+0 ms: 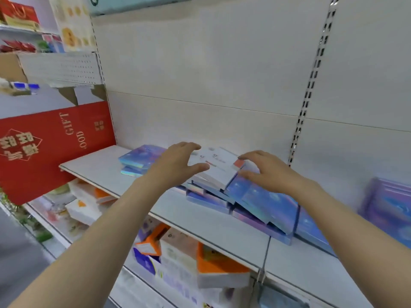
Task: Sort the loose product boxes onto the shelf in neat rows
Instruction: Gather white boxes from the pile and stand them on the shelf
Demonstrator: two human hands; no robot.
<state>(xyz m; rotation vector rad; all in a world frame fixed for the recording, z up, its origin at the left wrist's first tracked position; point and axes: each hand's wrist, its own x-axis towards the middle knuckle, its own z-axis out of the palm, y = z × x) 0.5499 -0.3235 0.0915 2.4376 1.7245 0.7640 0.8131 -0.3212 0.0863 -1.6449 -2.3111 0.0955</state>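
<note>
1. Head view: both bare forearms reach forward over a white shelf (104,167) toward a loose heap of flat boxes.
2. Left hand (178,162): fingers spread and lightly curved, thumb apart, at the left edge of a white box (216,167); whether it touches the box cannot be told.
3. Right hand (264,172): fingers spread, fingertips at the right edge of the white box and over a blue box (262,201); no grip is visible.
4. White box: between the 2 hands, lying tilted on top of the heap.
5. Blue box: below and beside the right hand, leaning on other blue and iridescent boxes that overlap at odd angles.
6. Blue stack (140,160): 2 boxes lying flat, just left of the left hand, apart from the heap.
7. Purple box (387,207): well right of the right hand, blurred.
8. Red gift box (51,147): well left of the left hand, at the shelf's end.
9. Lower shelf (178,258): under the forearms, holding orange and white cartons.
</note>
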